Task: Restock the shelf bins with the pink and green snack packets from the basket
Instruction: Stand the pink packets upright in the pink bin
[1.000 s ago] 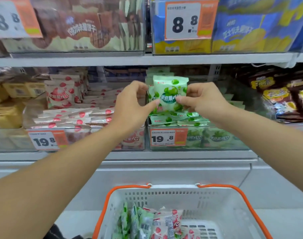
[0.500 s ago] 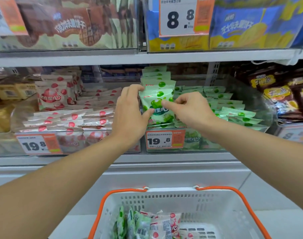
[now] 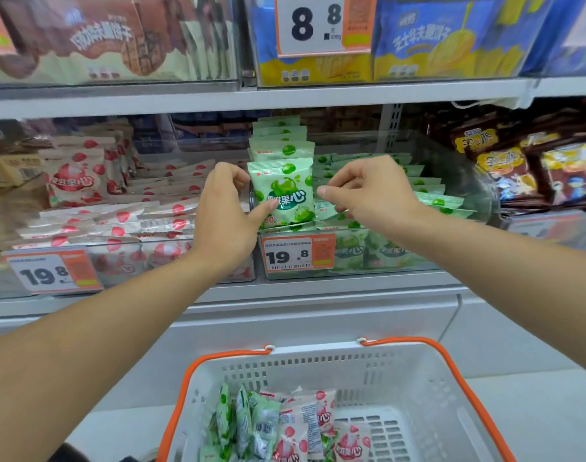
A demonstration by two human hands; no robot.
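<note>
- The green snack packet (image 3: 284,195) stood upright at the front of a row of like packets in the clear green bin (image 3: 351,255), on the shelf just above the bin's 19.8 price tag (image 3: 299,252).
- The left hand (image 3: 225,211) was beside the packet's left edge, its thumb stretched out and touching the packet's lower front, its fingers curled near the upper left corner; whether those fingers touched the packet could not be told.
- The right hand (image 3: 368,191) hovered just right of the packet with fingers loosely curled and thumb and forefinger close together, holding nothing that could be seen; contact with the packet's right edge could not be told.
- More green packets (image 3: 428,198) lay flat in the bin behind the right hand.
- The pink snack packets (image 3: 75,178) filled the neighbouring bin to the left, some upright, many lying flat.
- The white basket (image 3: 401,371) with orange handles sat below, holding mixed green and pink packets (image 3: 285,425) in its left part.
</note>
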